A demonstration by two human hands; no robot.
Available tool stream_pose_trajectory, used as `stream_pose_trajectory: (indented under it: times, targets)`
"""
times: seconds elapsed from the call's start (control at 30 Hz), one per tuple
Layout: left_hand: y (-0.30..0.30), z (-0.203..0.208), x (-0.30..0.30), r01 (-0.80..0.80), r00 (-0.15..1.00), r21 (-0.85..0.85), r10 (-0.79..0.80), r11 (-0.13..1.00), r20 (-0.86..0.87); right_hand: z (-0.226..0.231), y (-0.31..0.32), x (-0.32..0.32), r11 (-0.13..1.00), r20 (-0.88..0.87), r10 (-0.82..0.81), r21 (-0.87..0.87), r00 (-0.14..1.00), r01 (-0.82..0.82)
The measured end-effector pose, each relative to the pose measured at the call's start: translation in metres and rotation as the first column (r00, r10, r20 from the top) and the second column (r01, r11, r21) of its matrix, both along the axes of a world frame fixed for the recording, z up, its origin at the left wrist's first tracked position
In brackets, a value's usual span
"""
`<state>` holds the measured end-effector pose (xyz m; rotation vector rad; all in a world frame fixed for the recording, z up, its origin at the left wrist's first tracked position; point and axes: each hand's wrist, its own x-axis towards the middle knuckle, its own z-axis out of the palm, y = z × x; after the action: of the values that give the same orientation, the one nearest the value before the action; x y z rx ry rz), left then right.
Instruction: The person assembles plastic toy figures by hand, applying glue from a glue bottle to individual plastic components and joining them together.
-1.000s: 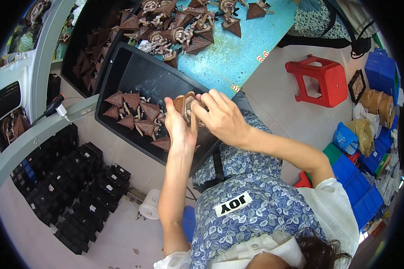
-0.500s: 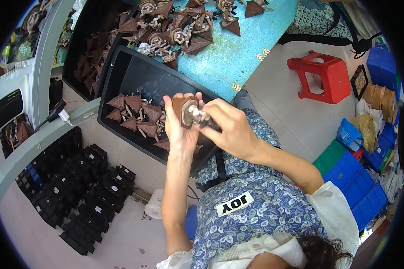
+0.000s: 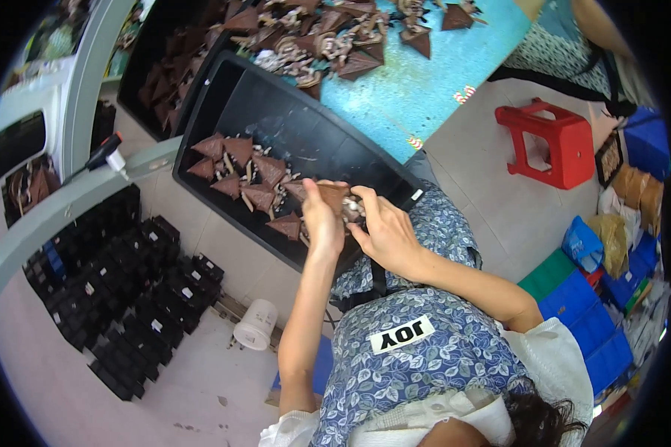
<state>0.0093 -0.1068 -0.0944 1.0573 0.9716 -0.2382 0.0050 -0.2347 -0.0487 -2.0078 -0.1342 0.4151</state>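
- The brown pointed piece (image 3: 331, 197) sat right between the two hands, up above the near right end of the black bin (image 3: 235, 100), its pale figure end turned to the right!
- The left hand (image 3: 323, 220) had it from the left, palm turned inward, thumb stretched up along the near left side, fingers wrapped behind; a firm hold on the brown part.
- Over on the right, the right hand (image 3: 388, 235) came in with bent fingers, index arched on the far side and thumb on the near side, pinching the pale end between them; the other fingertips were hidden.
- Look at those arms: the left forearm (image 3: 306, 320) ran nearly straight up from the near edge, wrist in line, while the right forearm (image 3: 473, 287) slanted in from the right, elbow bent outward.
- Under and left of the hands, more brown pieces (image 3: 259, 197) lay loosely on the bin's floor.
- Beyond, the blue table (image 3: 402, 93) carried a jumbled heap of similar pieces (image 3: 359, 65) toward its far left.
- Out to the right stood a red stool (image 3: 563, 153); near left, a white bucket (image 3: 256, 325) and stacked black trays (image 3: 127, 290).
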Motion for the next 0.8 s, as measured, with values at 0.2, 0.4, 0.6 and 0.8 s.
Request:
stream_pose_trajectory:
  times: [0.2, 0.4, 0.6, 0.8]
  targets:
    - [0.018, -0.027, -0.055, 0.358, 0.918, 0.599, -0.386, 0.717, -0.087, -0.107, 0.028, -0.013, 0.994, -0.489, 0.106, 0.088, 0.866, -0.071]
    - [0.025, -0.025, -0.063, 0.406, 0.846, 0.819, -0.506, 0.405, -0.169, -0.113, 0.041, -0.010, 0.850, -0.412, 0.356, -0.230, 0.839, -0.474]
    - [0.016, -0.031, -0.065, 0.375, 0.856, 0.847, -0.493, 0.377, -0.159, -0.060, -0.001, 0.026, 0.913, -0.119, 0.353, -0.172, 0.928, -0.370]
    - [0.007, -0.017, -0.071, 0.420, 0.798, 0.907, -0.468, -0.018, -0.379, -0.100, -0.188, 0.229, 0.778, 0.403, -0.499, -0.183, 0.767, 0.601]
